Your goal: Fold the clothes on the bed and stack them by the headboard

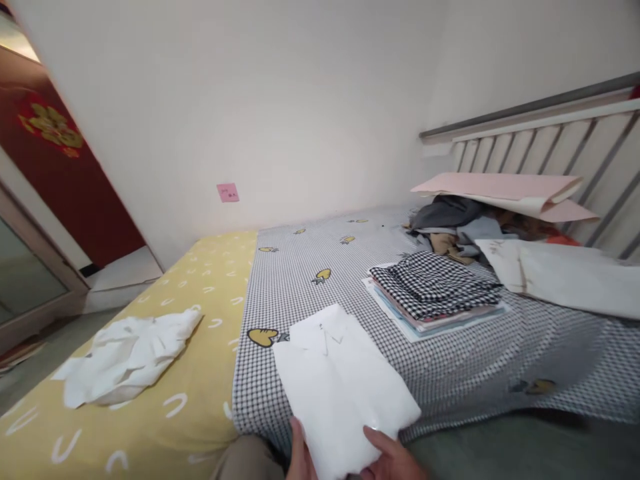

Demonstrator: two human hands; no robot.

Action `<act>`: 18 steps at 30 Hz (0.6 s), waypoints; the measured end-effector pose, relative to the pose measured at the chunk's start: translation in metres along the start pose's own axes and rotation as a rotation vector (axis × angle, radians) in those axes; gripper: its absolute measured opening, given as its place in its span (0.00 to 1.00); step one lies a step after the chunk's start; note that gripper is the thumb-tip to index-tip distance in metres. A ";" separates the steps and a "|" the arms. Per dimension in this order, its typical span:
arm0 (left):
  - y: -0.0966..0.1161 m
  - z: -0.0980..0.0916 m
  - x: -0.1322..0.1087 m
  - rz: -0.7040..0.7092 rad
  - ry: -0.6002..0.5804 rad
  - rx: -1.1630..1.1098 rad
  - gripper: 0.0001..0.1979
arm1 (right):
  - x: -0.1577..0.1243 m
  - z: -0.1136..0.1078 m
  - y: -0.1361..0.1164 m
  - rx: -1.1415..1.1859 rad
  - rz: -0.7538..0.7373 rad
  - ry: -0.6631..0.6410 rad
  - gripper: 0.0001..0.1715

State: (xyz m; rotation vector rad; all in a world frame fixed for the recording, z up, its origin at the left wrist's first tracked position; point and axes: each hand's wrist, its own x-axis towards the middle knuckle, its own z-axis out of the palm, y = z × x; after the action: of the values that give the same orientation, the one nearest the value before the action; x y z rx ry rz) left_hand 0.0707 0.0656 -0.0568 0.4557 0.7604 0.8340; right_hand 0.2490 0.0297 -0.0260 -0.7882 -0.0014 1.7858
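Reference: 12 o'clock is straight ahead of my view; 6 o'clock is at my body.

My left hand and my right hand were at 6 o'clock, a short way apart. Each hand was partly closed, with its thumb and fingers on one side of the lower end of a folded white shirt. Neither hand held anything else. The shirt lay with its collar toward 12 o'clock, above a gingham bed sheet. I could not tell whether its far end touched the sheet. My khaki trouser leg showed just beside my left hand.

At 9 o'clock, a crumpled white garment lay on a yellow bed sheet with white U-shaped marks. At 1 o'clock, a checked garment sat on top of a stack of folded clothes.

Farther out at 2 o'clock lay a white pillow. Beyond the stack, a heap of clothes lay partly under a folded pink sheet, against a metal-slatted headboard. At 12 o'clock, a pink note was stuck to the wall. At 10 o'clock stood a red door with a gold ornament.
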 end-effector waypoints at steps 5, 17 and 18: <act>0.022 0.006 -0.001 -0.169 0.112 -0.196 0.36 | -0.014 -0.047 -0.033 -0.043 -0.097 0.131 0.53; 0.051 0.035 0.003 -0.159 0.134 -0.304 0.40 | 0.036 -0.046 -0.121 -0.620 -0.014 0.038 0.40; 0.055 0.041 0.000 -0.172 0.124 -0.317 0.41 | 0.035 -0.033 -0.123 -0.641 -0.001 -0.021 0.41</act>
State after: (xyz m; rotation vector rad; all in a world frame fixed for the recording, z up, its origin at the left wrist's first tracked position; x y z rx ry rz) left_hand 0.0742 0.0959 0.0045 0.0554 0.7535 0.8088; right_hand 0.3655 0.0927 -0.0229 -1.2139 -0.6129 1.8041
